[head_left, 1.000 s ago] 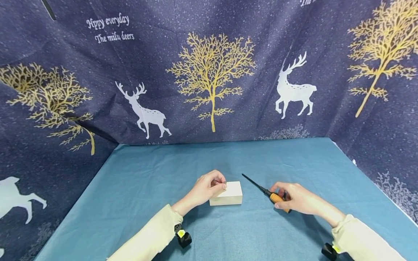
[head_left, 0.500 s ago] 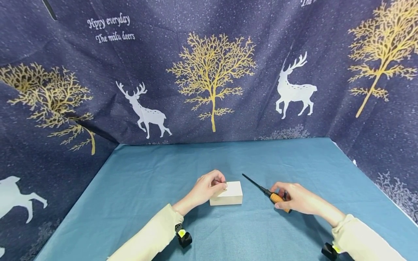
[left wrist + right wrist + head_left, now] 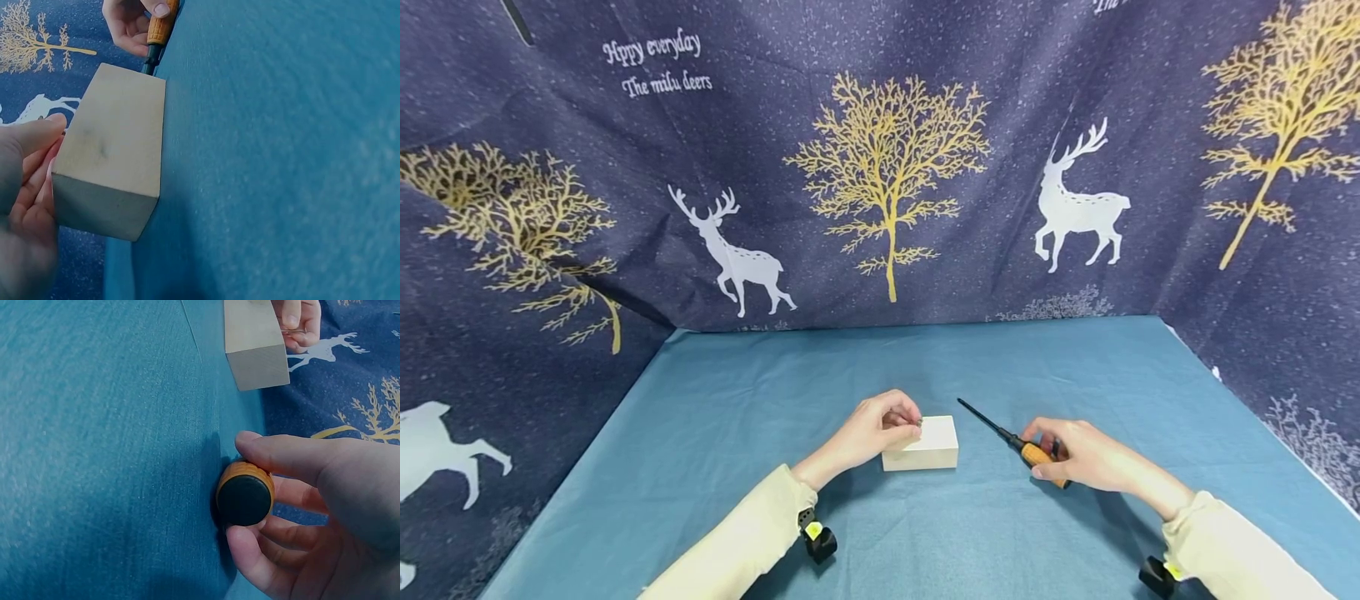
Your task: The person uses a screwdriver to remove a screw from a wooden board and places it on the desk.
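A white wooden block (image 3: 925, 459) lies on the blue cloth in front of me. At its left end my left hand (image 3: 876, 432) pinches a small, thin metal screw (image 3: 295, 330) between thumb and fingers, just over the top face. Most of the screw is hidden by the fingertips. To the right, my right hand (image 3: 1082, 454) holds a screwdriver (image 3: 1034, 454) by its orange and black handle, thumb on one side and fingers on the other. The screwdriver's long black shaft points to the far left, its tip a little beyond the block's right end.
Blue cloth (image 3: 790, 375) covers the table around the block and the screwdriver. Behind it hangs a dark blue curtain (image 3: 820, 275) printed with golden trees and white deer; more of it closes off both sides.
Both hands stay nearly where they were, with the screw and the screwdriver still held. The left forearm has shifted very slightly to the left.
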Demonstrator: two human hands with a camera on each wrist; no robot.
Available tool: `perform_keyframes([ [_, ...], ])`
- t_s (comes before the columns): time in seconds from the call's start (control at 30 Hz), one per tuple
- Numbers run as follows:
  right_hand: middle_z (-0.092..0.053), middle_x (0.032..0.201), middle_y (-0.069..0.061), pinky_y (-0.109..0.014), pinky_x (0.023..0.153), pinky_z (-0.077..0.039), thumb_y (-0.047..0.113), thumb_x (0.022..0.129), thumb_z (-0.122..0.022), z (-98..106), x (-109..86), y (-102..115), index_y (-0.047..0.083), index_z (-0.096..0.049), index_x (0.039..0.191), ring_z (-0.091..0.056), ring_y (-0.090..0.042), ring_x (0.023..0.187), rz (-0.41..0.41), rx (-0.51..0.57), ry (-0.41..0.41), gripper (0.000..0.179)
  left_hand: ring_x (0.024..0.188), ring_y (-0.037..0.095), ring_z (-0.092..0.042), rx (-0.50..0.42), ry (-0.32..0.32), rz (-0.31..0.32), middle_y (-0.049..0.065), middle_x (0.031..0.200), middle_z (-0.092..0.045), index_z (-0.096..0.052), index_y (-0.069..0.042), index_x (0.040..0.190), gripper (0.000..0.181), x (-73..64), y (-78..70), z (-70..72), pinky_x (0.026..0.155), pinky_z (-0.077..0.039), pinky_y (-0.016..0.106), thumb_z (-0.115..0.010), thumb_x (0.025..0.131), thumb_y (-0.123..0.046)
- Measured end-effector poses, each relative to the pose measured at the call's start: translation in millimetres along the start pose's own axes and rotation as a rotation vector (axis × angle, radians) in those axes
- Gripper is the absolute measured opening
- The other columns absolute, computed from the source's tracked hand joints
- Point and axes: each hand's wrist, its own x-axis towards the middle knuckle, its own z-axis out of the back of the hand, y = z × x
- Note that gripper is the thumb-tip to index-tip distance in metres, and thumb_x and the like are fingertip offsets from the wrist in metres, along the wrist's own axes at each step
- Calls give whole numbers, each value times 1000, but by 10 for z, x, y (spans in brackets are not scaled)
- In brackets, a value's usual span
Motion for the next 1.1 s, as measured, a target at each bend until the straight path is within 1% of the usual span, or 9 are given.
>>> perform_keyframes([
  [0.17,-59,88,1,-24,55,-40,31,88,-74,1,2,-11,9,-60,124,-47,-2,63,2,1,2,43,98,12,-68,-40,44,-52,6,112,-71,-71,-11,112,20,4,11,54,87,-54,22,-70,92,-17],
  [0.23,-59,88,1,-23,55,-40,31,88,-74,1,4,-9,9,-60,124,-47,-2,64,2,0,2,44,101,13,-68,-37,64,-57,5,114,-72,-71,-12,117,25,10,0,84,88,-54,22,-69,93,-16],
  [0.33,-59,88,2,-23,55,-40,31,88,-74,2,4,-1,9,-60,124,-47,-2,64,0,-1,3,44,101,10,-67,-8,92,-49,2,112,-73,-71,-15,119,26,30,-15,129,87,-54,21,-69,93,-16],
  [0.5,-59,89,1,-24,55,-39,31,89,-73,2,-1,7,9,-60,125,-47,-2,64,-4,2,6,44,98,6,-67,48,121,-50,-1,107,-74,-74,-17,115,22,56,-37,161,85,-54,21,-68,93,-17],
  [0.73,-59,88,1,-24,55,-40,31,89,-73,5,5,1,9,-60,124,-47,-3,63,-22,-4,6,43,100,7,-68,39,125,-47,-1,109,-75,-75,-17,110,18,61,-73,152,88,-54,20,-68,94,-16],
  [0.8,-59,88,1,-24,55,-40,31,89,-73,4,6,-1,10,-60,124,-47,-3,63,-26,-1,7,43,100,7,-68,41,123,-47,-1,108,-75,-76,-17,109,17,64,-72,148,87,-54,20,-68,94,-15],
  [0.97,-59,88,2,-23,55,-39,30,89,-73,-5,0,-7,9,-61,123,-46,-2,64,-2,-1,2,42,95,5,-69,37,104,-50,-1,102,-76,-76,-16,105,14,81,-55,126,86,-54,20,-69,93,-14],
  [1.1,-59,89,2,-23,55,-39,30,89,-73,-4,-3,-7,9,-61,124,-46,-2,65,-2,2,0,43,91,5,-69,9,83,-24,-1,99,-76,-75,-17,102,11,89,-37,101,84,-54,20,-70,92,-15],
])
